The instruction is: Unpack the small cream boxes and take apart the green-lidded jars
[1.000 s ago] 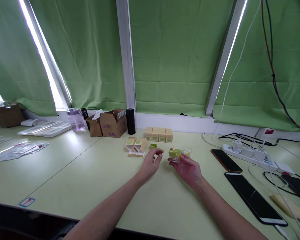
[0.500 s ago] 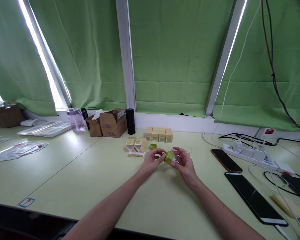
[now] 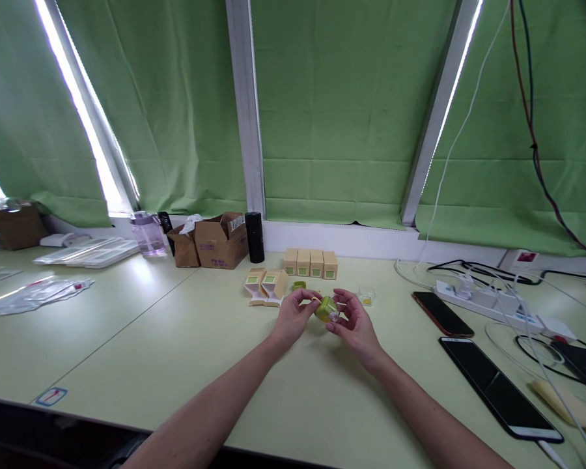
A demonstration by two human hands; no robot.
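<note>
A small green cube-shaped case (image 3: 325, 309) with a clear end and a pale loop is held low above the table between my hands. My left hand (image 3: 293, 317) pinches its left side by the loop. On the other side, the fingers and thumb of my right hand (image 3: 355, 324) close around the clear end. Just behind lies a small green cap-like piece (image 3: 299, 285), partly covered by my left fingers. To the right of my right hand sits a clear plastic box (image 3: 366, 296) with something yellow in it.
Two opened cartons (image 3: 266, 286) stand left of my hands, and a row of several small closed boxes (image 3: 310, 263) behind. Cardboard boxes (image 3: 222, 242) and a black cylinder (image 3: 254, 238) are at the back. Phones (image 3: 498, 385), a power strip (image 3: 488, 303) and cables lie right.
The green case has shifted slightly left and turned, its clear end now facing more toward me. My right hand has moved left with it, uncovering more of the clear plastic box.
</note>
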